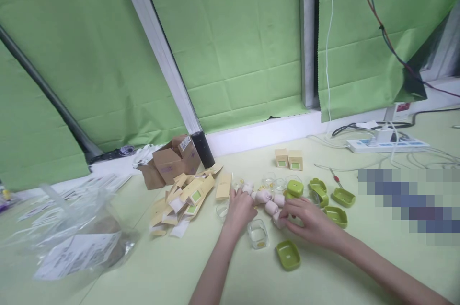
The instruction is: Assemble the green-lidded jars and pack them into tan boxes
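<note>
While both hands work low over the worktop (247, 274), a loose cluster of pale pink rolls (264, 196) lies in the gap between them. The right hand (305, 216) enters from the right with its fingers bent downward. The near-end roll (277, 220) lies just left of those fingertips and appears to touch them; whether it is grasped cannot be determined. Its long axis is not established, the roll being partly covered. The roll at the middle of the cluster lies roughly crosswise, its axis running from one hand toward the other. The left hand (240, 206) is at the cluster's left end, fingers curled down at the roll there; a grip is not confirmed. The right hand is the nearer to the near-end roll.

A clear container (258, 234) stands on the person's side of the cluster, between the forearms, with a green tray (288, 255) just beside it, nearer the person. Small cartons (190, 202) are heaped left of the left hand. Two small boxes (288, 159) stand farther back.
</note>
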Demonstrator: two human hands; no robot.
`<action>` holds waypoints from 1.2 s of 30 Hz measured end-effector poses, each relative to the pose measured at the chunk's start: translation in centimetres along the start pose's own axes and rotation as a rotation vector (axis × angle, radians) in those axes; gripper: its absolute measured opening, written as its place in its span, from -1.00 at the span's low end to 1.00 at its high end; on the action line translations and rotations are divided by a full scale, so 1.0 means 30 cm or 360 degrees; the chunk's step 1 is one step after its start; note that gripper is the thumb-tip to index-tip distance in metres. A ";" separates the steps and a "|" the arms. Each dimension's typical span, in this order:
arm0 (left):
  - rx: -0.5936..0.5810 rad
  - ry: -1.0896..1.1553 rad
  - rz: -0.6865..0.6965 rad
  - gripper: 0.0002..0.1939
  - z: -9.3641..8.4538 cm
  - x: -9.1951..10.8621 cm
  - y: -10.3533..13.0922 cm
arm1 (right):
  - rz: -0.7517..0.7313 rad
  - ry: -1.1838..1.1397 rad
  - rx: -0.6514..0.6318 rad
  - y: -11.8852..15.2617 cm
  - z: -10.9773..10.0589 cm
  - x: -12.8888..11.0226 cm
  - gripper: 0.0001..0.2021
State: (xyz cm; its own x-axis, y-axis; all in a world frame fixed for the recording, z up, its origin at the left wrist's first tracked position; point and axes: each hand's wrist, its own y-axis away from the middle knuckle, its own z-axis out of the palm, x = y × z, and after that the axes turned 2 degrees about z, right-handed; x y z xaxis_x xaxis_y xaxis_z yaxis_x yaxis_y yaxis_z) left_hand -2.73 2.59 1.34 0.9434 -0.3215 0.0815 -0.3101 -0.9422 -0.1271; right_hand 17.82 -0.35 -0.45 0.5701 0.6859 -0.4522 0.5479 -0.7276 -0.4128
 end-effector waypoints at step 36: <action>0.0281 0.2594 -0.0122 -0.55 -0.013 0.178 0.106 | 0.0736 -0.1415 0.0559 -0.006 -0.112 0.012 -0.68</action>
State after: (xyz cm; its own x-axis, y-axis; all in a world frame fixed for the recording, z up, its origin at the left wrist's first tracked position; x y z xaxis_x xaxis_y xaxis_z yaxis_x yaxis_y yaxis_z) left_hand 1.27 -2.15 1.74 -0.1930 -0.1397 0.9712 -0.1469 -0.9745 -0.1694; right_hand 19.96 0.07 2.13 -0.0523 0.1892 -0.9805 0.1039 -0.9755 -0.1938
